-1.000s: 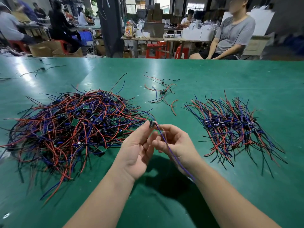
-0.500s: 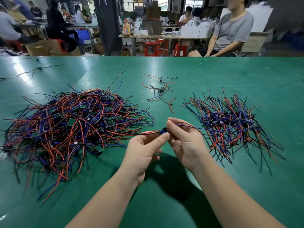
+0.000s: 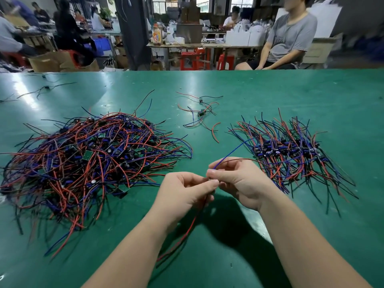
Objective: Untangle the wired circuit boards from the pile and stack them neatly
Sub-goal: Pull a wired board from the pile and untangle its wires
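One wired board (image 3: 214,180) pinched between left grip (image 3: 185,192) and right grip (image 3: 239,181), above tabletop (image 3: 270,96). Wires run blue up-right, red down-left. Stack (image 3: 291,150) lies rightward, nearer right grip; pile (image 3: 89,159) leftward.

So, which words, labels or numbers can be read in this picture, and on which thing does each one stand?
No text can be read with certainty.
Bottle in the background: coloured label, print too blurred to read.
Grey T-shirt in the background: faint chest print, unreadable.
Green circuit boards: any markings are too small to read.
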Motion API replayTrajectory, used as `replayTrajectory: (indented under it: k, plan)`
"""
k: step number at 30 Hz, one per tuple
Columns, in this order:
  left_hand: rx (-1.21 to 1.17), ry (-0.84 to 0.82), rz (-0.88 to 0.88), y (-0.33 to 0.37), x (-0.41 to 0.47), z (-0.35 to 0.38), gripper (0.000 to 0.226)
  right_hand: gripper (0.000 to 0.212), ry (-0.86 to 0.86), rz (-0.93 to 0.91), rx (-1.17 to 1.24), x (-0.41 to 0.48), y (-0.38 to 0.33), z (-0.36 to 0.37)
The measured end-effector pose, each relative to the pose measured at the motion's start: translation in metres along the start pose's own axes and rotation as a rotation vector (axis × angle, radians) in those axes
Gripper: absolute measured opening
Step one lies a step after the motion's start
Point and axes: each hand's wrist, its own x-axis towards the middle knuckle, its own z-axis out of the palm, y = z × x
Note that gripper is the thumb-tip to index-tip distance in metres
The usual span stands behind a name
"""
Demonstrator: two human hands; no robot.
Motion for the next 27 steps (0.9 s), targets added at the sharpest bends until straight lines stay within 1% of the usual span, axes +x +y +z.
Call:
replayTrajectory:
  k: [3, 5, 11, 15, 19, 21, 23, 24, 25, 27]
  plan:
    - [-0.005, 0.025, -0.030, -0.003, 0.003, -0.001, 0.021, 0.010, -0.023, -0.001, 0.019, 0.003, 0.001, -0.002]
    - [0.030, 0.013, -0.047, -0.004, 0.002, 0.000, 0.012, 0.012, 0.015, -0.001, 0.038, 0.007, -0.001, -0.008]
    - [0.164, -0.126, -0.155, -0.005, -0.004, 0.004, 0.016, 0.008, 0.313, -0.011, 0.189, 0.013, -0.019, -0.050]
    - [0.199, -0.179, -0.174, -0.003, -0.004, 0.002, 0.016, 0.008, 0.404, -0.074, 0.281, 0.017, -0.016, -0.061]
    - [0.235, -0.172, -0.186, -0.002, -0.004, -0.004, 0.018, 0.013, 0.565, -0.219, 0.359, 0.020, -0.014, -0.065]
    - [0.126, -0.072, -0.157, -0.002, -0.001, -0.003, 0.021, 0.017, 0.639, -0.252, 0.286, 0.019, -0.013, -0.062]
    - [-0.038, 0.085, -0.104, -0.002, 0.004, -0.002, 0.030, 0.016, 0.614, -0.264, 0.161, 0.017, -0.010, -0.051]
    - [-0.085, 0.152, -0.075, -0.002, 0.007, -0.003, 0.034, 0.016, 0.547, -0.264, 0.082, 0.016, -0.007, -0.042]
    - [-0.104, 0.200, -0.053, -0.001, 0.008, -0.004, 0.035, 0.016, 0.447, -0.263, -0.009, 0.014, -0.003, -0.031]
    - [-0.096, 0.243, -0.033, -0.001, 0.011, -0.008, 0.025, 0.015, 0.238, -0.268, -0.212, 0.011, 0.007, -0.007]
